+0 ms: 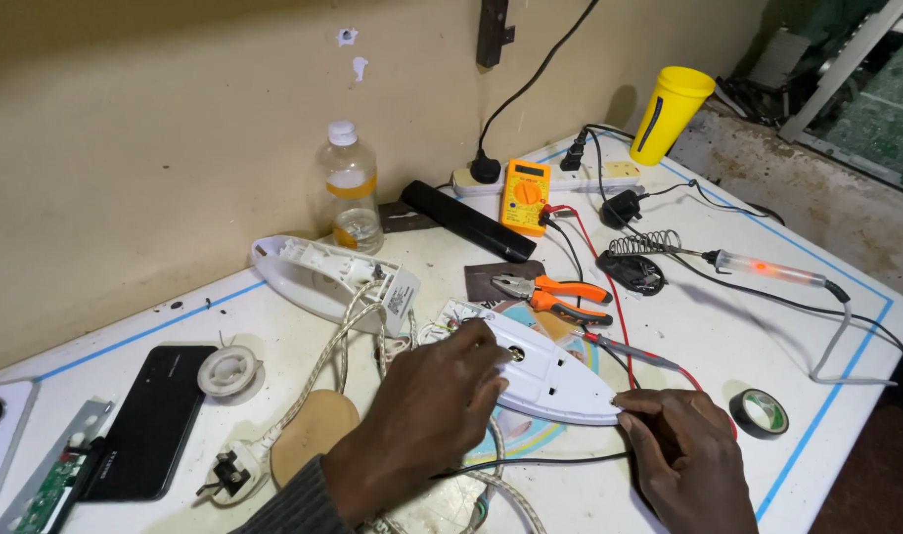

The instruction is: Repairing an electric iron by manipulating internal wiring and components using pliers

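My left hand (427, 410) lies palm down on the wide end of a white pointed iron body (550, 381), with the fingers curled over its edge. My right hand (684, 455) pinches the pointed tip of the same part between thumb and fingers. A second white iron shell (318, 277) rests behind, and a braided white cord (333, 351) runs from it to a plug (229, 475). Orange-handled pliers (560, 295) lie just beyond the held part.
A yellow multimeter (526, 193) with a red probe lead (634, 348), a lit soldering iron (778, 269), its coil stand (634, 262), a tape roll (760, 411), a yellow cup (672, 111), a clear bottle (348, 188), a black phone (155, 420), a solder spool (229, 371) and a power strip (545, 180) crowd the white table (827, 346).
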